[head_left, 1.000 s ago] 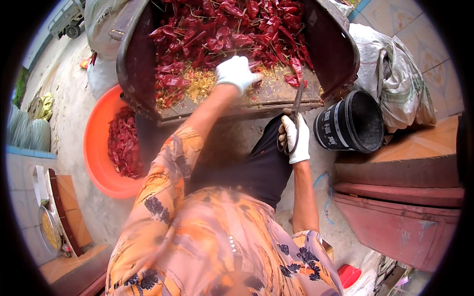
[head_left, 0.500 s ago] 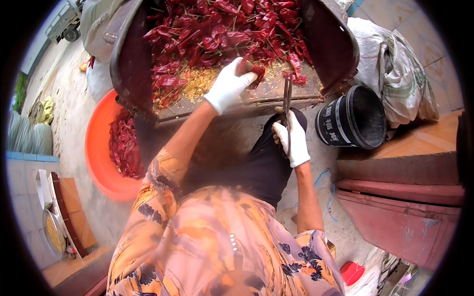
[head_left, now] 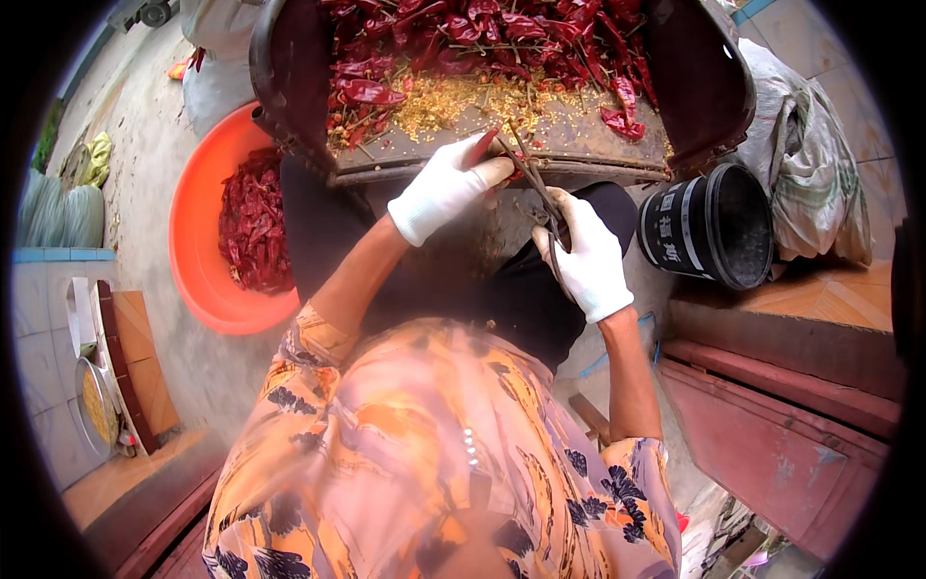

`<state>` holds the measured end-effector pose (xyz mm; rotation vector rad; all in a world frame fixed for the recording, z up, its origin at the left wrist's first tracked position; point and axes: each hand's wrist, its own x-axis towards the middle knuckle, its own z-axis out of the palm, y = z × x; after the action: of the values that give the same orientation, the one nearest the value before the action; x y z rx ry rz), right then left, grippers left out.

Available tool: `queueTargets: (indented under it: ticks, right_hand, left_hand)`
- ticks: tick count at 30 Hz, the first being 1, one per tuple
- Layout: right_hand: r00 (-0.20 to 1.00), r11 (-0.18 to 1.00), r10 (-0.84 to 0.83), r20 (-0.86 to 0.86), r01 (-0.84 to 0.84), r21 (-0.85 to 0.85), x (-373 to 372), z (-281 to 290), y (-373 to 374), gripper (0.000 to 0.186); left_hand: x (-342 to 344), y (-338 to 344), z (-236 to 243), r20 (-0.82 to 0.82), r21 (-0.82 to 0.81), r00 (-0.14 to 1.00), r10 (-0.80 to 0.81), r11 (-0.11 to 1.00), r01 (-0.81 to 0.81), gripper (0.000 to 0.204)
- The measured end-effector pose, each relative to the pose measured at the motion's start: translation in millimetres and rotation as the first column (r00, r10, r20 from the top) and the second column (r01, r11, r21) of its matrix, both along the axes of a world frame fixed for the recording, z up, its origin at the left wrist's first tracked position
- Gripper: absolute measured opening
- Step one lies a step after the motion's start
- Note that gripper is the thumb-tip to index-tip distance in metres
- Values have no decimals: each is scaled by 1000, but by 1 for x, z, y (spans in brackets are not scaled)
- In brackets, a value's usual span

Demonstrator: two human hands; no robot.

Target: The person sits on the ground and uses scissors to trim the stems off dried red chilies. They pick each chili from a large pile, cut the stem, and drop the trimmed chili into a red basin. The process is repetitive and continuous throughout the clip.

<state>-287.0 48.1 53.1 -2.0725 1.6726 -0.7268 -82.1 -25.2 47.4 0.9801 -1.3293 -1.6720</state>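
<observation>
My left hand (head_left: 442,193), in a white glove, pinches a dried red chili (head_left: 479,148) near the front edge of a worn board. In my gloved right hand (head_left: 590,259) is a pair of dark metal scissors (head_left: 546,198). Their blades are parted and their tips reach the chili in my left fingers; whether they touch it I cannot tell. Beyond my hands, a heap of dried red chilies (head_left: 482,31) lies on the board between two dark upright sides, with loose yellow seeds (head_left: 439,104) along its near edge.
An orange basin (head_left: 183,236) holding cut-looking red chilies (head_left: 256,222) stands at my left. To the right are a black bucket (head_left: 666,232) and a pale woven sack (head_left: 810,169). A reddish panel (head_left: 772,425) fills the lower right, and a ledge (head_left: 145,372) stands at the far left.
My hands have come together: the scissors have swung leftward to the chili in my left hand, and their blades have spread. The whole view has shifted, so the board sits higher and farther right.
</observation>
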Motion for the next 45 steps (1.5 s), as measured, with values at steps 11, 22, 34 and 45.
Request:
queueTargets:
  ticks: [11, 22, 34, 45]
  right_hand:
    - [969, 987, 122, -214, -96, 128, 12, -13, 20, 45]
    - [995, 977, 90, 35, -96, 188, 23, -29, 29, 29]
    - [692, 653, -423, 585, -214, 726, 38, -37, 33, 31]
    - [653, 674, -385, 653, -285, 682, 57, -63, 16, 28]
  left_hand:
    - [11, 33, -27, -105, 225, 994, 25, 974, -1, 17]
    - [20, 47, -39, -211, 415, 973, 89, 910, 7, 18]
    - [120, 70, 8, -47, 191, 871, 489, 861, -472, 28]
    - [137, 41, 12, 506, -778, 543, 670, 626, -47, 33]
